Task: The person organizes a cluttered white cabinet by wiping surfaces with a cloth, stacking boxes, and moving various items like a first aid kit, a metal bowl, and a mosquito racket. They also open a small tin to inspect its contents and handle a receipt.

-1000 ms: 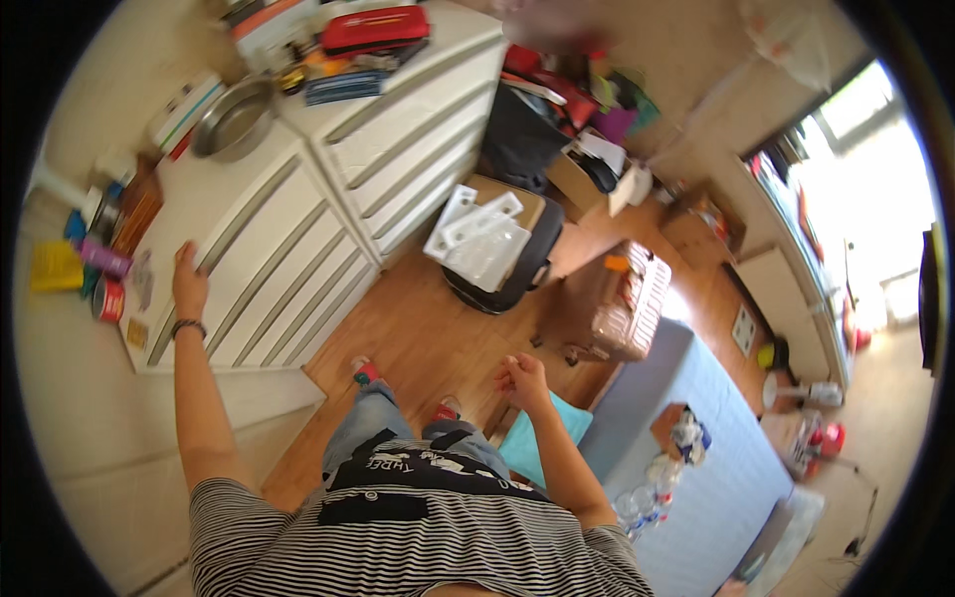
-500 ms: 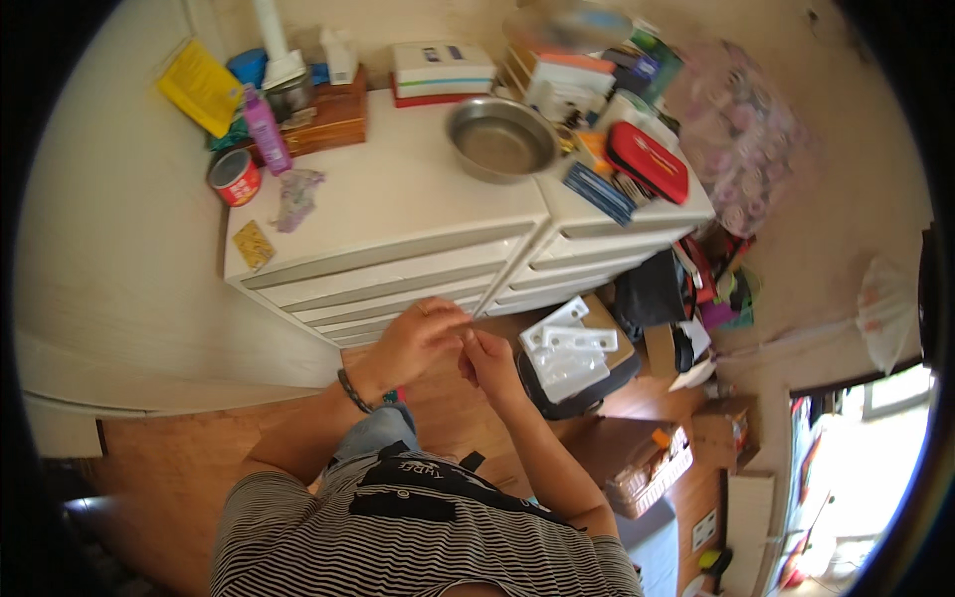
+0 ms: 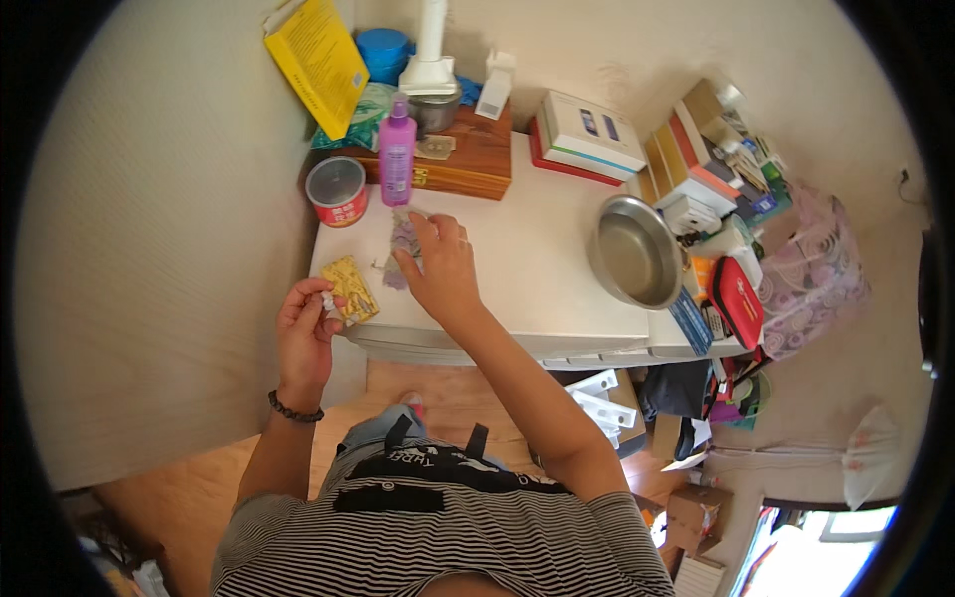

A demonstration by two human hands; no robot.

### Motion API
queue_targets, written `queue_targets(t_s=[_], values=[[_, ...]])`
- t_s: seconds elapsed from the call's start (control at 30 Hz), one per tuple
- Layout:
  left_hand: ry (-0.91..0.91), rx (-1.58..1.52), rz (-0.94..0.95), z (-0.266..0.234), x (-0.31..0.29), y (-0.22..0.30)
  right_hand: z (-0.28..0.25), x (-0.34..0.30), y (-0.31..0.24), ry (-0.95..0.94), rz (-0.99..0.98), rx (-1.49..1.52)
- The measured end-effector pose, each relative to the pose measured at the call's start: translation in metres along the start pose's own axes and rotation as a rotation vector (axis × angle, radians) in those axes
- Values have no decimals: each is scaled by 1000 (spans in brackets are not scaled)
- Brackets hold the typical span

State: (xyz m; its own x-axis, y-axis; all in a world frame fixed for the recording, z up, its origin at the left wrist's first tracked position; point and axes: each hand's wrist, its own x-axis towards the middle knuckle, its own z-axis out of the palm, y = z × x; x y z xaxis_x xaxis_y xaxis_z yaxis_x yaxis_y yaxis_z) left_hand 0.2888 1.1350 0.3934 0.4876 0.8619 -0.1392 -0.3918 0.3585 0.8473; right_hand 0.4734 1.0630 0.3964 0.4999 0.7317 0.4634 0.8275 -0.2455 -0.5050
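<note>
L hand (image 3: 306,328) up at the near L corner of the white cabinet top (image 3: 527,284). My thumb + fingertips are pinched on a small white bit (image 3: 327,299) (too tiny to ID, maybe crumpled). Directly behind it, the flat yellow patterned piece (image 3: 356,289) lies at the cabinet's front edge; fingertips overlap its L side in view, can't tell if they touch it. Dark beaded bracelet (image 3: 295,409) on L wrist.

R hand (image 3: 445,269) reaches in from the R, palm down, fingers spread, thumb well apart from index, nothing gripped afaict. It's over the crumpled grey-purple wad (image 3: 401,239), which sits on the cabinet top btwn the yellow piece and the purple bottle (image 3: 396,164). Contact w/ the wad unclear (fingers hide part of it).

Around: purple bottle stands upright just behind the wad, in front of the brown wooden box (image 3: 482,159). Red can w/ grey lid (image 3: 338,191) is L of the bottle, near it. Yellow pack (image 3: 318,70) leans at back L, blue tub (image 3: 384,55) beside it. Steel bowl (image 3: 637,254) is well apart, off to the R, w/ the red case (image 3: 737,301) past it.
</note>
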Motion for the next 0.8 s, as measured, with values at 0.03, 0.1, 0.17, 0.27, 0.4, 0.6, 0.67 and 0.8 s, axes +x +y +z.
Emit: queue_targets(t_s=[0.03,0.1,0.17,0.27,0.4,0.6,0.67,0.8], values=[[-13,-48,-23,-14,2,-3,12,8,-4,-3,-22,-90],[-181,-82,-24,-33,2,-4,40,8,16,-77,-61,-123],[-83,247,-25,-32,-8,-10,55,3,39,-167,-104,-107],[-109,841,185,-43,-15,-23,4,-19,85,-254,-108,-13],[-186,1348,275,-23,-15,-21,-16,-32,102,-153,44,-376],[-154,1485,530,-40,-8,-36,58,-11,32,-288,-437,65],[-122,1506,560,-39,-9,-30,36,-17,46,-322,-144,498],[-31,1364,600,-42,-4,-27,-45,0,98,-150,517,774]])
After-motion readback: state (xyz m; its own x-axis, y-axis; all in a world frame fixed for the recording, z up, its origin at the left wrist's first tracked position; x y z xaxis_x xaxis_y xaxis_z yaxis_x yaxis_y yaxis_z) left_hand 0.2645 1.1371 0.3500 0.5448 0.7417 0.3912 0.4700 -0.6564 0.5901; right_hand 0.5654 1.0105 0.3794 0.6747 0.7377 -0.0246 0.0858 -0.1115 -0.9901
